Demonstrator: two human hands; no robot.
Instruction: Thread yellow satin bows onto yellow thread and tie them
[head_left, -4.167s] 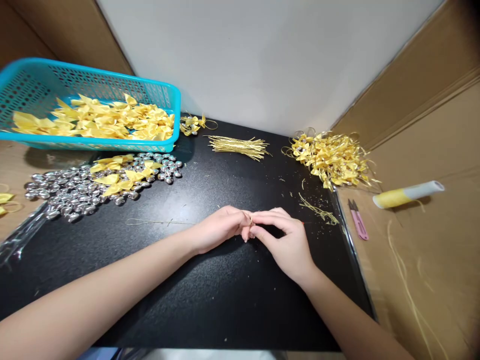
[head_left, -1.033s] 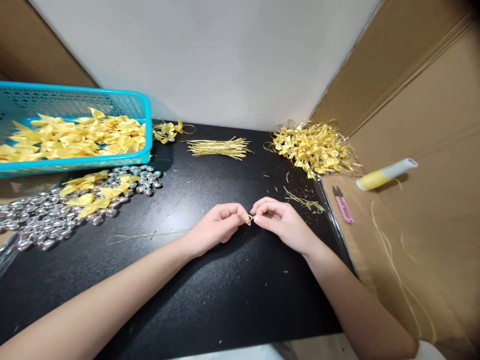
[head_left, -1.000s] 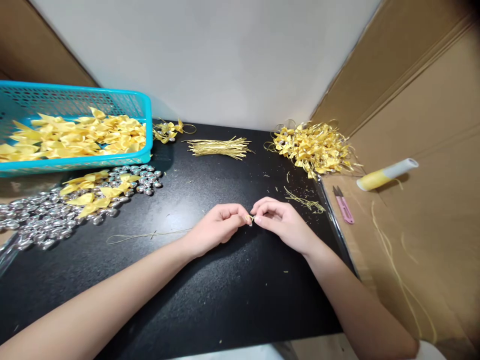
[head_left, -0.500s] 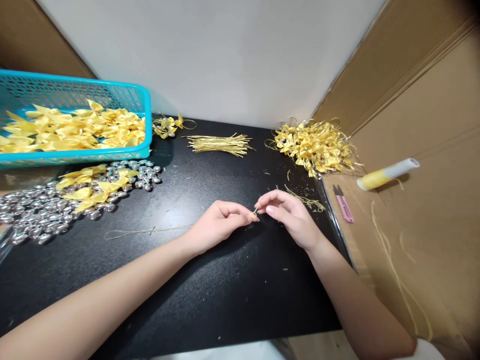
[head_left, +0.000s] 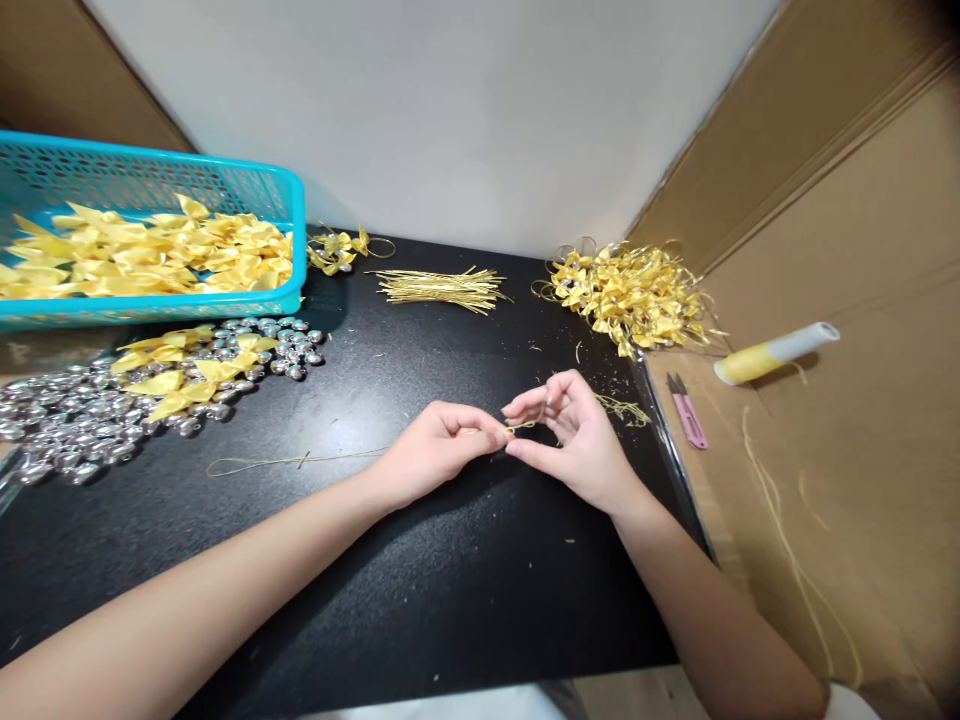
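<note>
My left hand point(head_left: 448, 447) pinches a thin gold cord between thumb and index finger, over the middle of the black table. Behind that hand the cord point(head_left: 259, 463) trails left and ends in a long loop lying on the table. My right hand point(head_left: 574, 435) is beside it on the right, its fingers parted and curved. Its thumb tip reaches close to the left fingertips, and a short stretch of cord runs up among its fingers. Whether these fingers grip the cord is too small to tell.
A blue basket point(head_left: 289, 298) with yellow ribbon pieces stands at the left, above silver beads point(head_left: 82, 425). Cut gold cords point(head_left: 442, 289) lie at the back. Finished yellow bows point(head_left: 637, 290) are heaped back right, near pink snips point(head_left: 688, 418) and a tube point(head_left: 776, 353).
My right hand has opened its fingers wider and raised them, with its thumb lower. More cord shows between the hands. My left hand has kept its pinch in nearly the same place.
</note>
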